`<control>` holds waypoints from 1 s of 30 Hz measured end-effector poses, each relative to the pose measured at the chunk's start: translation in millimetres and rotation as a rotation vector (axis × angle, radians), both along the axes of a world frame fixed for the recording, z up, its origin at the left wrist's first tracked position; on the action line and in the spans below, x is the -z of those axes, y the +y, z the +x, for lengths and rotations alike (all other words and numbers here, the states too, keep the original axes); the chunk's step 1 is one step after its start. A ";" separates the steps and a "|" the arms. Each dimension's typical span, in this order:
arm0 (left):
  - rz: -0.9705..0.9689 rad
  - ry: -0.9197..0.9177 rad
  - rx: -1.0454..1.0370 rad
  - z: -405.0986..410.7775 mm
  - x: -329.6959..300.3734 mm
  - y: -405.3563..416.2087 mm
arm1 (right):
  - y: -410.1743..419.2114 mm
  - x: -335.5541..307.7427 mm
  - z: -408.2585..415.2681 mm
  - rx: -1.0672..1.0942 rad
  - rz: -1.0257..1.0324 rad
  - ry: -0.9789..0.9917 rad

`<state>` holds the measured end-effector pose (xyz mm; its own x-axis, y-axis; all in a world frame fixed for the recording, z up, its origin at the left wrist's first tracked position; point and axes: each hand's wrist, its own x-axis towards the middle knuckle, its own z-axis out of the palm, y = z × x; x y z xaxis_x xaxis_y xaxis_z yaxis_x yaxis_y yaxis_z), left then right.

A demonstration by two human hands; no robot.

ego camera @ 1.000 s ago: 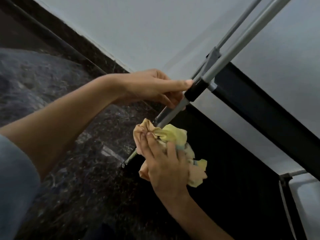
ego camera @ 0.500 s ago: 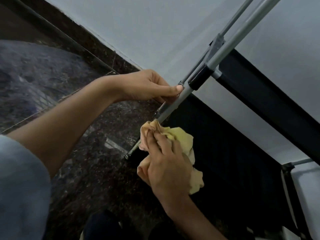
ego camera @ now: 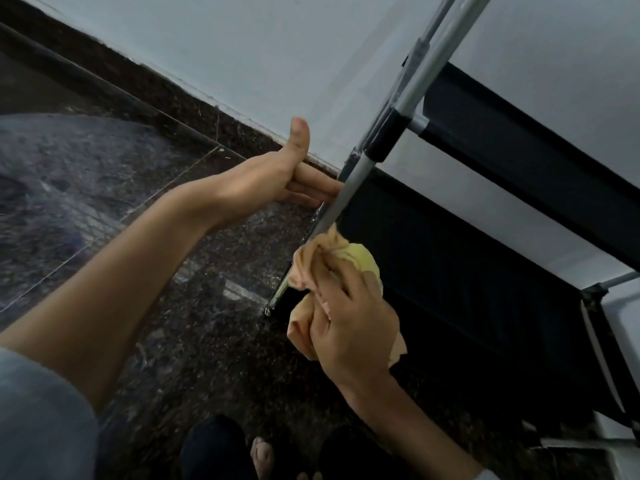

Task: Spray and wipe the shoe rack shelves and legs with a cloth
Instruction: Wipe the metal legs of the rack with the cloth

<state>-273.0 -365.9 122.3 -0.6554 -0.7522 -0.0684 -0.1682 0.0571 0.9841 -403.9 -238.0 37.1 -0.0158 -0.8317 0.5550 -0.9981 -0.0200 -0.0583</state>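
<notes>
The shoe rack has grey metal legs and black fabric shelves [ego camera: 519,157]. Its front left leg [ego camera: 349,188] runs down to the dark floor. My right hand [ego camera: 349,320] grips a crumpled yellow cloth [ego camera: 360,258] wrapped around the lower part of that leg. My left hand [ego camera: 277,181] reaches toward the leg higher up, its fingers straight and their tips at the leg, thumb raised. A black plastic joint [ego camera: 384,136] links the leg to the shelf above.
The floor [ego camera: 138,237] is dark speckled stone with a matching skirting under a pale wall [ego camera: 277,57]. My bare toes [ego camera: 263,455] show at the bottom edge. A second rack leg [ego camera: 599,344] stands at the right.
My left hand has let go of the leg and opened, thumb now raised. My right hand has slid the cloth further down the leg. The view has moved down.
</notes>
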 end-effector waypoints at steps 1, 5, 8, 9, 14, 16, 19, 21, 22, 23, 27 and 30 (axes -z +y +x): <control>-0.002 -0.005 0.004 1.0 2.3 -1.0 | 2.0 -3.7 0.9 -0.017 -0.008 0.012; 0.047 0.026 -0.018 3.6 13.3 -3.3 | 3.6 -60.5 11.8 -0.055 -0.361 -0.119; 0.079 0.015 -0.008 3.8 19.8 -2.7 | -11.6 -106.5 10.3 -0.026 -0.577 -0.024; 0.088 0.017 0.005 2.9 21.3 -2.6 | -19.3 -111.7 8.6 0.020 -0.553 0.031; 0.131 -0.033 -0.039 1.9 35.7 -1.6 | -24.1 -60.1 11.1 0.027 -0.213 0.230; 0.143 -0.083 -0.061 3.6 45.0 1.6 | -16.2 -29.1 10.9 -0.017 -0.043 0.268; 0.197 -0.081 -0.083 6.1 55.8 6.8 | -11.6 -2.8 8.8 -0.010 0.045 0.352; 0.185 -0.098 -0.086 7.2 57.7 7.8 | -10.6 4.5 9.3 0.001 0.040 0.389; 0.177 -0.095 -0.078 7.6 56.9 8.6 | -8.4 9.3 9.2 -0.002 0.062 0.411; 0.171 -0.091 -0.072 7.7 55.8 9.3 | -4.9 14.3 9.0 -0.007 0.119 0.420; 0.152 -0.091 -0.069 9.8 54.7 10.9 | 22.3 37.9 1.3 0.044 0.412 0.169; 0.129 -0.110 -0.079 8.0 54.4 10.6 | 37.3 36.4 -6.3 0.029 0.180 0.141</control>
